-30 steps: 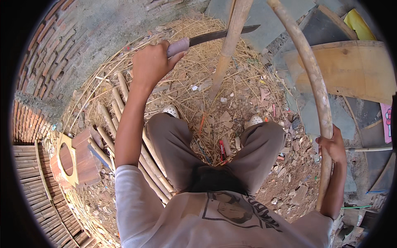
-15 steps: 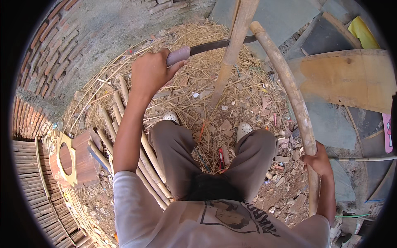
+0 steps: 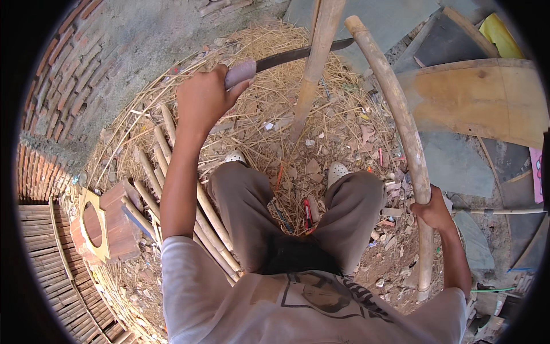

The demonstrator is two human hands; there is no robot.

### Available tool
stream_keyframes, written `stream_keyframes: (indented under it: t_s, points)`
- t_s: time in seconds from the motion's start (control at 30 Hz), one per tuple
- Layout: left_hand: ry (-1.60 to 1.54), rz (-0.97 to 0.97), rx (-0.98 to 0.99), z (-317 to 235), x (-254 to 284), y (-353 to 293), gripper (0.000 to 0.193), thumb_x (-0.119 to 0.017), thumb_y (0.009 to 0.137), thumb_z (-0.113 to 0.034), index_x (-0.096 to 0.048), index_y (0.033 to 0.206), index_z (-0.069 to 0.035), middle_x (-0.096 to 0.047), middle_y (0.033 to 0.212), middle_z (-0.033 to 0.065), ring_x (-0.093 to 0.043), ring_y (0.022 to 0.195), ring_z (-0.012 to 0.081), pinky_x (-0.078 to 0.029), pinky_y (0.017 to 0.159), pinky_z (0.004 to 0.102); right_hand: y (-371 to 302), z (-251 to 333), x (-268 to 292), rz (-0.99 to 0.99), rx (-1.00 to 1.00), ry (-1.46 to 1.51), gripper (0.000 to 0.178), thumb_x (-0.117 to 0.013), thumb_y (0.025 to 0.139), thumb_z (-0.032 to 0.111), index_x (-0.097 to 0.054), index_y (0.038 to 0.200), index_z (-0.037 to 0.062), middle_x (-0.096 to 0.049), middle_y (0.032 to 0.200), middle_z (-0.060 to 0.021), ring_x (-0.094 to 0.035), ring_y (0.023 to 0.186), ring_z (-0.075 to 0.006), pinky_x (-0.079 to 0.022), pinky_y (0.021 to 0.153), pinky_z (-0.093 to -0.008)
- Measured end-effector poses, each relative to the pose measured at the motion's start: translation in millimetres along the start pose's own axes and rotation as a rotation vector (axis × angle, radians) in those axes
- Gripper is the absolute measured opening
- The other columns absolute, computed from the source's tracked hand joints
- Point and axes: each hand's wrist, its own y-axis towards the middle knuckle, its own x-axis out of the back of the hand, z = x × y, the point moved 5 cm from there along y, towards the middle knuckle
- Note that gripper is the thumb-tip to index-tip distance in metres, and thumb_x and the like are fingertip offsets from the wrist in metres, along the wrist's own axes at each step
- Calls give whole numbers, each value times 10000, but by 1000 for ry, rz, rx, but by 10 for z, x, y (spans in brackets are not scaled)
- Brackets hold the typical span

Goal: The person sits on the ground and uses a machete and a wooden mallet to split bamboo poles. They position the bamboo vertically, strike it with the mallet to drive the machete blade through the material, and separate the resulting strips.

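Well, the left hand [image 3: 201,102] was wrapped tight around the handle [image 3: 240,74] of a big knife [image 3: 286,57], and the right hand [image 3: 431,207] was curled around a long bamboo stick [image 3: 394,89]. To do this part well, it seemed best to squeeze both things firmly, stop the stick from wobbling, and keep the sharp blade away from the knees [image 3: 364,186] and the fingers. The stick was on the right side, reaching up past the right hand, with its low end near the right arm [image 3: 456,258]. Its top end was close to the knife's tip, well apart from the left hand, and I could not tell if they touched. Between the hands, a bamboo post [image 3: 319,54] crossed over the blade
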Motion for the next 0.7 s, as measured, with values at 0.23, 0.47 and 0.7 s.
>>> stream_keyframes:
  t_s: [0.23, 0.47, 0.7]
  points:
    - [3, 10, -2, 7, -124, -9, 479, -696, 807, -548, -669, 809, -69, -641, 606, 123, -661, 576, 296, -520, 505, 409, -508, 697, 1529, -394, 300, 255, 488, -668, 848, 185, -445, 1233, -15, -531, 817, -53, -549, 639, -131, -451, 545, -267]
    - [68, -29, -16, 19, -152, -77, 514, -679, 809, -599, -677, 855, -87, -616, 542, 84, -645, 504, 254, -500, 468, 367, 188, 148, 278, -318, 24, 273, 279, -653, 721, -15, -546, 977, -38, -593, 754, -94, -596, 577, -175, -493, 532, -326]
    - [18, -12, 4, 42, -216, -138, 491, -691, 807, -576, -670, 826, -85, -615, 538, 93, -638, 489, 263, -498, 462, 373, -5, 240, 735, -201, -70, 255, 526, -671, 704, 8, -449, 1179, -30, -543, 780, -85, -550, 539, -161, -470, 420, -291]
